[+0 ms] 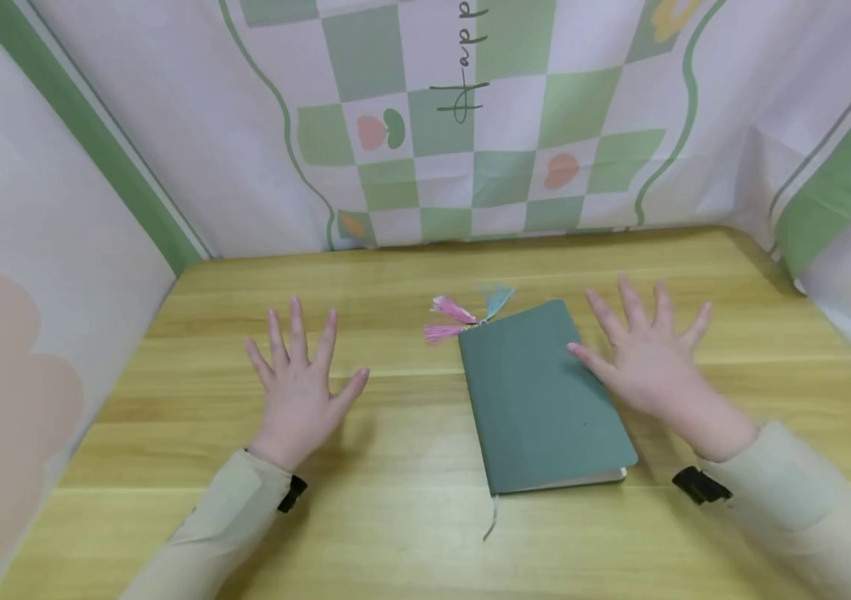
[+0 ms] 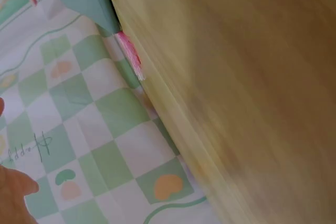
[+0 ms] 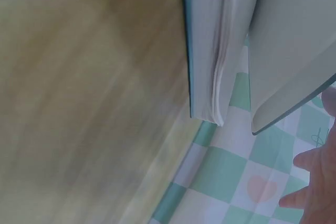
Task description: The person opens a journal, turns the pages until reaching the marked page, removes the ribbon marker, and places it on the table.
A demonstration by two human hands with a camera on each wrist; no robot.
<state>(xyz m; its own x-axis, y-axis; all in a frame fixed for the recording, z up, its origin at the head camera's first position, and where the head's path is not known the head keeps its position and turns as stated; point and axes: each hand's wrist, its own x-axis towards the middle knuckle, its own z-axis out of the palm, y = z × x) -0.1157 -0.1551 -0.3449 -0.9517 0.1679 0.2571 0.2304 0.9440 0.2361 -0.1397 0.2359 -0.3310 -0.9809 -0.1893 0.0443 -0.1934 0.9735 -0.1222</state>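
Note:
A dark green notebook (image 1: 541,400) lies on the wooden table, a little right of centre in the head view. Its front cover (image 3: 294,45) is lifted off the white pages (image 3: 207,51) in the right wrist view. Pink tassels (image 1: 453,309) and a light blue tassel (image 1: 500,300) stick out at its top, and a thin ribbon (image 1: 493,518) trails from the bottom. To the left, my left hand (image 1: 295,412) has its fingers spread and holds nothing. My right hand (image 1: 653,367) is also spread, beside the notebook, its thumb overlapping the cover's right edge.
The wooden table (image 1: 192,433) has its far edge against a checked green and white cloth (image 1: 500,183) that hangs behind it. More printed cloth (image 1: 57,208) hangs along the left side, and another panel (image 1: 838,217) on the right.

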